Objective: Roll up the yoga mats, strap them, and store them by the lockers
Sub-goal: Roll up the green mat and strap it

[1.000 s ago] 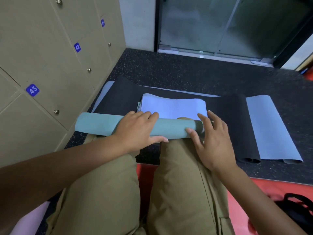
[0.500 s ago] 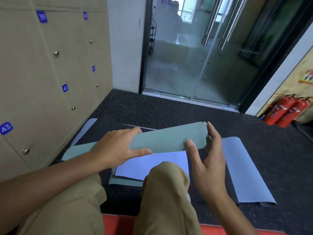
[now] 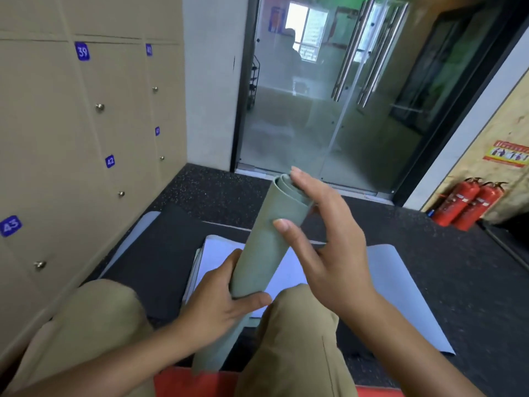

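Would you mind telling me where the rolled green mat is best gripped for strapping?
Grip the green mat round its middle, from the right side. It stands tilted, the left hand holds its lower part, and the loose spiral end on top would probably unwind otherwise.

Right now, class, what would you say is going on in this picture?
A person sitting on the floor by the lockers holds a rolled green yoga mat, tilted up on end between their knees. The left hand grips its lower part; the right hand steadies the upper end with spread fingers. No strap shows on it. Other mats, black and pale blue, lie on the floor.
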A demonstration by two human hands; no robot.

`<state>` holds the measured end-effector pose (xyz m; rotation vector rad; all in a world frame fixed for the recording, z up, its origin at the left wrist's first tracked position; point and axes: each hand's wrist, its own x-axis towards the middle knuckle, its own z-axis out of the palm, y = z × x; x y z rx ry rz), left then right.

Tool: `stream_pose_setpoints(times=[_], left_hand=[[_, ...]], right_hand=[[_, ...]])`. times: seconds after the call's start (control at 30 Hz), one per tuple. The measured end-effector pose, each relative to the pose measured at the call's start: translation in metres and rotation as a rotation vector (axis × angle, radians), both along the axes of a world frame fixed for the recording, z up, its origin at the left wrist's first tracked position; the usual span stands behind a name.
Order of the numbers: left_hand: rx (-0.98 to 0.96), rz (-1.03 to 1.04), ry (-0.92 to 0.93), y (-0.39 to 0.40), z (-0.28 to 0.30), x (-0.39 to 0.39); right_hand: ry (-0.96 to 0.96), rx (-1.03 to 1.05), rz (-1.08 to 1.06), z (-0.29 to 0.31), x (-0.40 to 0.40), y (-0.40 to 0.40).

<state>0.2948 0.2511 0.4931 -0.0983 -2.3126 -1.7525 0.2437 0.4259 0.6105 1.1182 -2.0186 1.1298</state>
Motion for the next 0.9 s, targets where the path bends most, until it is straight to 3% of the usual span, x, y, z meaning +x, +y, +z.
stream_pose_setpoints(times=[0.23,0.5,0.67,0.9], left_hand=[[0.085,0.034,-0.119,0.003,-0.046,0.051],[0.172,0.082,-0.048,0.008,-0.049,0.054],[0.196,0.149,0.026,0.021,-0.043,0.041],[0.201,0.215,0.085,0.042,-0.047,0.040]], right_hand=[[-0.009,0.217,0.094,-0.042,0.041,-0.009],[0.056,0.290,0.021,-0.041,0.043,-0.010],[0.126,0.277,-0.054,-0.039,0.039,-0.012],[-0.017,0.141,-0.056,-0.044,0.038,-0.002]])
